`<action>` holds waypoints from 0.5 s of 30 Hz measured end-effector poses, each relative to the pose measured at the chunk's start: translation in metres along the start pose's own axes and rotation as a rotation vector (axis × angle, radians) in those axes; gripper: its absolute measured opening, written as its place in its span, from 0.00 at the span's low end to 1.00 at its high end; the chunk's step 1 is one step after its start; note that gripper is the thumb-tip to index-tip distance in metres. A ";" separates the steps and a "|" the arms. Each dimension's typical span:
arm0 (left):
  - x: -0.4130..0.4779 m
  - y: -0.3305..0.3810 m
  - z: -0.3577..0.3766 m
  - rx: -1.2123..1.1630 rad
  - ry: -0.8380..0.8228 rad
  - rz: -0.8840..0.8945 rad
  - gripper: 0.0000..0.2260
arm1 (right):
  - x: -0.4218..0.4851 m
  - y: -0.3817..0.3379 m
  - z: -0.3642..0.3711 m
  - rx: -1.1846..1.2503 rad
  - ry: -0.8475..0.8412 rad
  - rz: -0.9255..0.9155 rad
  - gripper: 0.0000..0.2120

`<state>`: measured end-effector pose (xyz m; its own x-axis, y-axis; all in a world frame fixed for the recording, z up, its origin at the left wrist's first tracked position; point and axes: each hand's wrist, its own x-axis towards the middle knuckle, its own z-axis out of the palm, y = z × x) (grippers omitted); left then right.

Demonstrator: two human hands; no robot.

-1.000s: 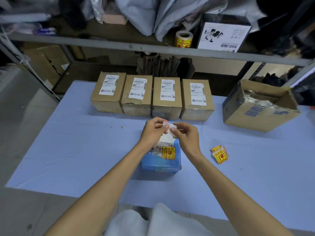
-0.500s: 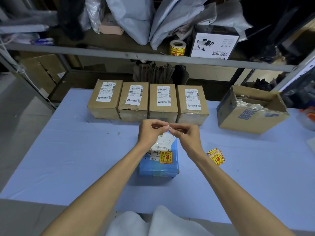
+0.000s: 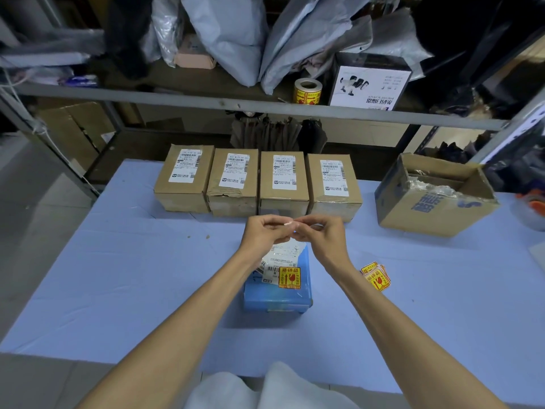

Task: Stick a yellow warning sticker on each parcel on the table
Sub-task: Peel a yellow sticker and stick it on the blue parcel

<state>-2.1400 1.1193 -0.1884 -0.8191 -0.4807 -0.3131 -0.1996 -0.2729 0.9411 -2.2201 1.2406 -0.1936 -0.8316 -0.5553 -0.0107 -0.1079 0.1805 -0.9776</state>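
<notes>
A blue parcel (image 3: 277, 293) lies in front of me on the table, carrying a white shipping label and a yellow warning sticker (image 3: 289, 277). Above its far end, my left hand (image 3: 264, 233) and my right hand (image 3: 320, 236) meet fingertip to fingertip, pinching a small white strip of paper (image 3: 287, 223) between them. Several brown cardboard parcels (image 3: 283, 181) with white labels stand in a row behind. A small pile of loose yellow stickers (image 3: 376, 277) lies to the right of the blue parcel.
The blue tablecloth (image 3: 132, 276) covers the table. An open cardboard box (image 3: 433, 199) sits at the right rear. On the metal shelf (image 3: 206, 100) behind are a roll of yellow stickers (image 3: 307, 91), grey mailer bags and a black-and-white box.
Both hands have stayed together above the blue parcel, working the small white strip between their fingertips. The camera view tilted up slightly.
</notes>
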 end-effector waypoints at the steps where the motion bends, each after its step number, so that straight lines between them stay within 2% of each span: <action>1: 0.000 0.000 0.000 -0.027 0.020 -0.021 0.04 | 0.000 -0.002 0.000 -0.015 -0.028 -0.008 0.04; 5: 0.003 -0.002 -0.001 -0.041 0.072 -0.028 0.03 | -0.002 -0.003 -0.003 -0.036 -0.108 -0.025 0.06; 11: 0.004 -0.002 0.019 0.013 0.181 0.087 0.05 | 0.000 -0.005 -0.004 -0.047 0.057 -0.046 0.03; 15: 0.010 0.004 0.024 0.055 0.091 0.085 0.03 | 0.001 -0.003 -0.012 -0.098 0.107 -0.067 0.05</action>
<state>-2.1618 1.1335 -0.1850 -0.7825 -0.5745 -0.2401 -0.1632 -0.1828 0.9695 -2.2272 1.2496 -0.1879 -0.8735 -0.4799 0.0815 -0.2136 0.2274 -0.9501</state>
